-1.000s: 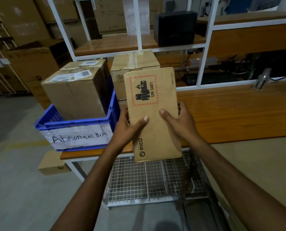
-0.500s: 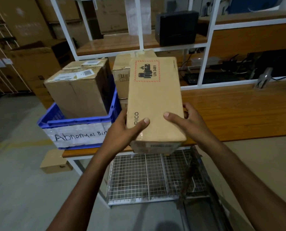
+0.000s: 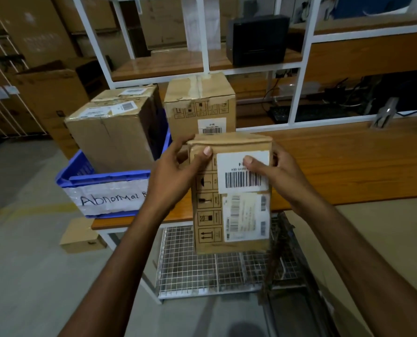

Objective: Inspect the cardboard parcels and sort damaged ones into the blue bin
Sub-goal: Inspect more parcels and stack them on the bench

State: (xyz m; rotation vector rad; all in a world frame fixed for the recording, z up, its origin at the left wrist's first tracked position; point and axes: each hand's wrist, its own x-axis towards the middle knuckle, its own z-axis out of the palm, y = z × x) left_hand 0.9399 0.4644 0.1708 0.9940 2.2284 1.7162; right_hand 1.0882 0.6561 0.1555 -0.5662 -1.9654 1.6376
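handwritten "Abnormal B", label on blue bin (image 3: 105, 177)

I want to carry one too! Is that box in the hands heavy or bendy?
Probably light for its size: the left hand and right hand hold the box in the air by its top end alone. Likely stiff: its sides look straight with nothing under it. Its top edge looks crumpled, so it may dent if squeezed.
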